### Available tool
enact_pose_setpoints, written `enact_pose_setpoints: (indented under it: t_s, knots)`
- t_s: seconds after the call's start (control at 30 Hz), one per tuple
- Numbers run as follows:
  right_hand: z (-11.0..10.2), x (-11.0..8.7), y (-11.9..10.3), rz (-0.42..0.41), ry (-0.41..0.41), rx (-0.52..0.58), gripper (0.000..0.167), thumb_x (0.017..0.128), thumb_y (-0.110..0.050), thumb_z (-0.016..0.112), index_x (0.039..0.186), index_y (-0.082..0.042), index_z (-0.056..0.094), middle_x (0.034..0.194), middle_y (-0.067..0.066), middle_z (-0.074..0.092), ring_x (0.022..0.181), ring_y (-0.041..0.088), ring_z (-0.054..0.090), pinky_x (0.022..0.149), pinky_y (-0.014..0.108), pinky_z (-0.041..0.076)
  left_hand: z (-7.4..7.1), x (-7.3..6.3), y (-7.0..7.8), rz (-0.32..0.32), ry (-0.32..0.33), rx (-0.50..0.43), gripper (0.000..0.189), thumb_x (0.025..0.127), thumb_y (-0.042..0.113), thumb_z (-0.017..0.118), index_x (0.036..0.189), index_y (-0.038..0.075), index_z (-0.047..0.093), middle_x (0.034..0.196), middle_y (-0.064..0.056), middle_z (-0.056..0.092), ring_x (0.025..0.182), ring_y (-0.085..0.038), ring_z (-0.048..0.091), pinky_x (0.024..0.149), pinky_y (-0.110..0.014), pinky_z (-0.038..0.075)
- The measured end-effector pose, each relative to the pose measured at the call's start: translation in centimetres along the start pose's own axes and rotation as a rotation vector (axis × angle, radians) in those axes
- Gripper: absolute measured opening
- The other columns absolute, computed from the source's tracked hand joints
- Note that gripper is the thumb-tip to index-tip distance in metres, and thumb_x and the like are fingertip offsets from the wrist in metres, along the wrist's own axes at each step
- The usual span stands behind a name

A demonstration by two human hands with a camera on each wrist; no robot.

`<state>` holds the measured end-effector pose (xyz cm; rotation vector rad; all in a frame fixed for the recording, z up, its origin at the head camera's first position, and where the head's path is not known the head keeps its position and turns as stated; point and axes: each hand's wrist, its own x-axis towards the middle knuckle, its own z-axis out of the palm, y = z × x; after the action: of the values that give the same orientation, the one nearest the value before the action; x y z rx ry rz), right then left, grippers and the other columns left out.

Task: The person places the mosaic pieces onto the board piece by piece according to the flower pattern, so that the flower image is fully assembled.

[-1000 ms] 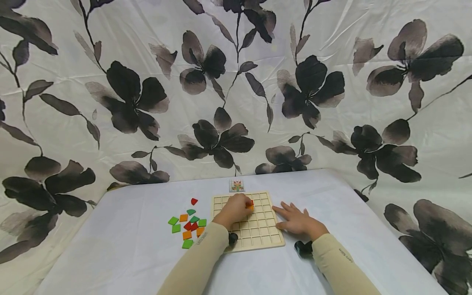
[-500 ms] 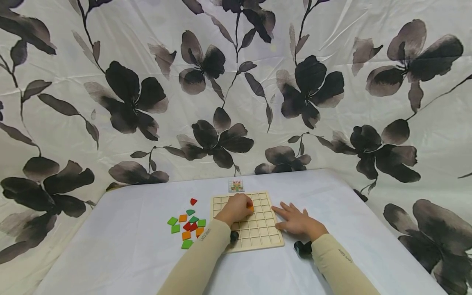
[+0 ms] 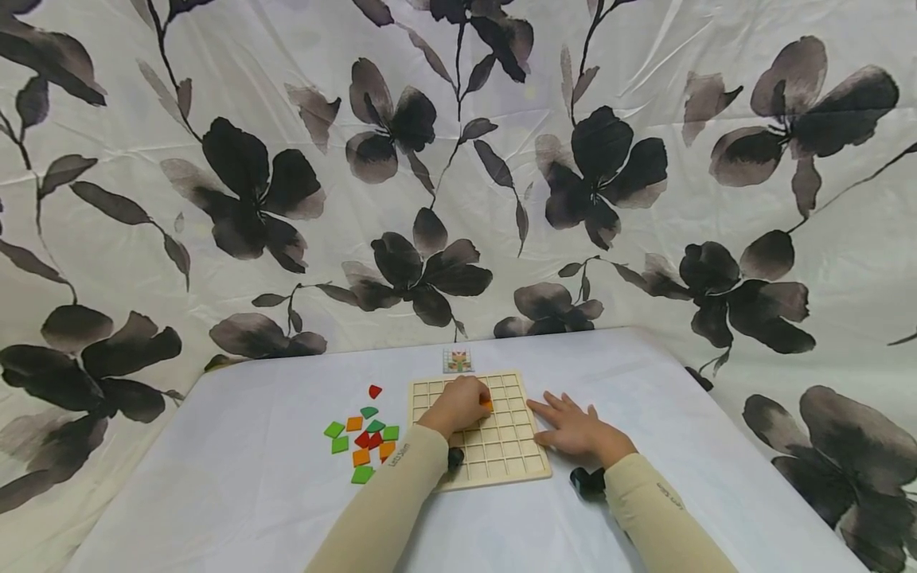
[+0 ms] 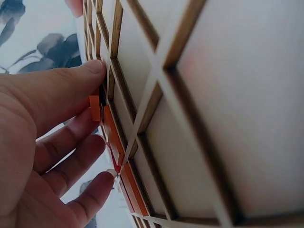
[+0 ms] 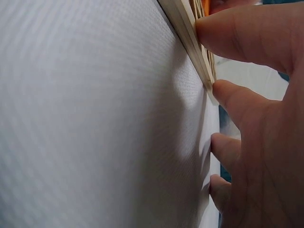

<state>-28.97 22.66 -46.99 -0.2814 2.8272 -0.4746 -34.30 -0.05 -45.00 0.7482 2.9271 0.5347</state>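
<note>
My left hand (image 3: 455,406) is over the upper middle of a wooden grid board (image 3: 510,447). In the left wrist view its thumb and index finger pinch a small orange tile (image 4: 95,109), tilted up at the grid. Beside it, an orange tile (image 4: 113,134) and another orange piece (image 4: 135,191) lie in the cells, with a bit of red partly hidden by the fingers. My right hand (image 3: 579,430) lies at the board's right side with fingers spread; in the right wrist view its thumb (image 5: 237,35) and index finger touch the board's edge (image 5: 190,40).
Left of the board several loose tiles lie on the white tablecloth (image 3: 236,461): green squares (image 3: 340,445), orange squares (image 3: 361,458), red pieces (image 3: 376,391) and dark green pieces (image 3: 368,412). A small pattern card (image 3: 458,361) lies behind the board. A floral cloth (image 3: 423,270) hangs behind the table.
The left hand has shifted slightly over the same cells, covering the red bit that showed by its fingertips. The right hand stays at the board's edge.
</note>
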Motion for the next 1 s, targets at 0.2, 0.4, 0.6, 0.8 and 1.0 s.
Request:
enact_pose_setpoints:
  t_s: [0.2,0.4,0.6,0.8,1.0]
  knots:
    - [0.1,0.0,0.1,-0.003,0.0,0.004,0.065,0.092,-0.046,0.053,0.151,-0.028,0.033,0.161,0.009,0.022,0.148,0.042,0.014,0.108,0.075,0.007,0.1,0.0,0.0,0.006,-0.022,0.017,0.021,0.088,0.021,0.071,0.107,0.013,0.074,0.101,-0.001,0.068,0.09,-0.016,0.059,0.083,-0.035,0.049]
    - [0.0,-0.1,0.1,-0.008,0.002,0.001,0.065,0.092,-0.046,0.053,0.151,-0.028,0.033,0.161,0.009,0.022,0.148,0.042,0.014,0.108,0.075,0.007,0.2,0.0,-0.1,0.006,-0.034,-0.006,0.023,0.089,0.018,0.069,0.111,0.012,0.072,0.107,-0.002,0.069,0.098,-0.018,0.063,0.087,-0.036,0.051]
    - [-0.1,-0.2,-0.2,0.002,0.004,0.013,0.065,0.092,-0.046,0.053,0.151,-0.029,0.032,0.161,0.009,0.022,0.149,0.041,0.013,0.109,0.074,0.006,0.2,-0.1,-0.2,0.024,-0.014,0.017,0.023,0.089,0.017,0.068,0.111,0.011,0.072,0.107,-0.004,0.068,0.1,-0.021,0.063,0.087,-0.037,0.052]
    - [-0.1,-0.1,-0.2,0.008,0.008,0.011,0.065,0.092,-0.045,0.053,0.151,-0.028,0.033,0.161,0.009,0.022,0.149,0.041,0.013,0.109,0.074,0.005,-0.2,-0.5,-0.4,0.014,-0.011,-0.037,0.025,0.092,0.015,0.063,0.115,0.01,0.071,0.113,-0.006,0.067,0.107,-0.023,0.062,0.092,-0.039,0.05]
    - [0.1,0.0,0.0,0.008,0.005,0.006,0.065,0.092,-0.046,0.052,0.151,-0.029,0.032,0.161,0.008,0.022,0.149,0.04,0.013,0.109,0.074,0.005,-1.6,-1.5,-1.0,0.005,-0.001,-0.11,0.026,0.093,0.016,0.062,0.117,0.007,0.069,0.117,-0.008,0.065,0.11,-0.026,0.06,0.09,-0.04,0.051]
